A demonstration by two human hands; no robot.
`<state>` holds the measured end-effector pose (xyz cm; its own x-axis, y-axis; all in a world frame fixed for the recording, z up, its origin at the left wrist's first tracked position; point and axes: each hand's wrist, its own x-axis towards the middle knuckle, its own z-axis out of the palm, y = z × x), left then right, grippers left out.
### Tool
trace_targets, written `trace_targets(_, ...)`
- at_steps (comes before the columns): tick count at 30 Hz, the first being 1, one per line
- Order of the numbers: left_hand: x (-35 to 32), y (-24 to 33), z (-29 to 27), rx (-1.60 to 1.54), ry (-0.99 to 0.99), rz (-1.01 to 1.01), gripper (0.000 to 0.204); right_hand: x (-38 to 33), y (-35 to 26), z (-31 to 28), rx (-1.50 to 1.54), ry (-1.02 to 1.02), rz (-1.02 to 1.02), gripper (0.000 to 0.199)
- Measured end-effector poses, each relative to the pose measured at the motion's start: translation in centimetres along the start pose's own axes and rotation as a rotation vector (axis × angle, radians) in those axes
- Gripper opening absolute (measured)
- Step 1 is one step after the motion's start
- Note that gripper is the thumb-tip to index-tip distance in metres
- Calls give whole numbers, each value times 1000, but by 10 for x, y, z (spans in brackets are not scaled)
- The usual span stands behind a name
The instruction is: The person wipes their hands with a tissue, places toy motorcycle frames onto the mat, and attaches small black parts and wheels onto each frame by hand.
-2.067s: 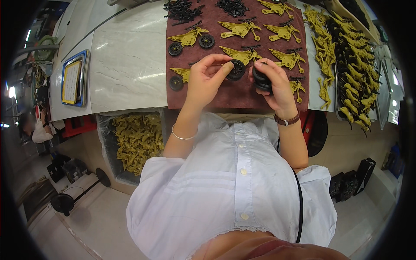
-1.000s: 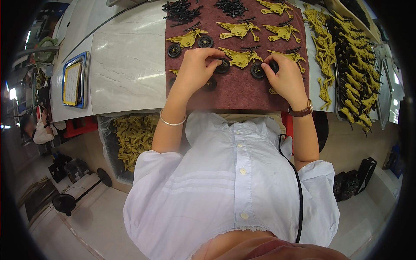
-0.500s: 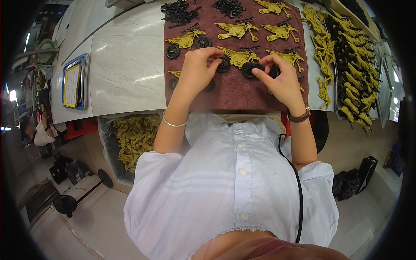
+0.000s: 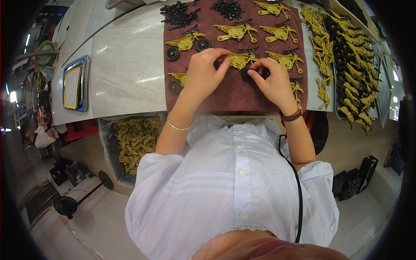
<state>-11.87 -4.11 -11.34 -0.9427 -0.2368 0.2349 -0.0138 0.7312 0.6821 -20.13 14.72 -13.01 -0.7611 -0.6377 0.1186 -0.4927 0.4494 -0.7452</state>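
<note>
On a dark red cloth (image 4: 234, 97) lie yellow toy motorcycle bodies with black handlebars. My left hand (image 4: 208, 73) is closed in a pinch at the left end of the middle body (image 4: 241, 60); a sliver of black wheel shows behind its fingers. At the lower right of that same body, my right hand (image 4: 274, 80) grips a black toy wheel (image 4: 245, 73), mostly covered by the fingers. A body at the upper left (image 4: 185, 42) has two wheels beside it, one at its rear (image 4: 172, 53) and one at its front (image 4: 203, 44).
Piles of small black parts (image 4: 180, 15) lie at the cloth's far edge. To the right are loose yellow parts (image 4: 323, 47) and rows of yellow-and-black pieces (image 4: 353, 69). A blue-framed tray (image 4: 86, 82) sits on the left. Below the table, a lined bin (image 4: 108, 143) holds yellow parts.
My left hand has shifted slightly right along the middle body. My right hand has moved a little left, and its wheel is now mostly hidden by the fingers.
</note>
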Motion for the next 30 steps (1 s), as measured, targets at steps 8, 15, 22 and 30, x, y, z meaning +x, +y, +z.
trace_targets(8,17,0,-7,-578,-219,-231,23,12,-15,-12,755,-48,277,12)
trace_targets(15,65,-40,-4,71,-39,-60,19,15,11,-31,1806,-130,625,28)
trace_targets(22,70,-49,4,238,-100,-43,19,17,17,-37,1760,-85,482,25)
trace_targets(30,72,-53,1,86,-135,-145,23,28,14,-32,1721,12,516,25)
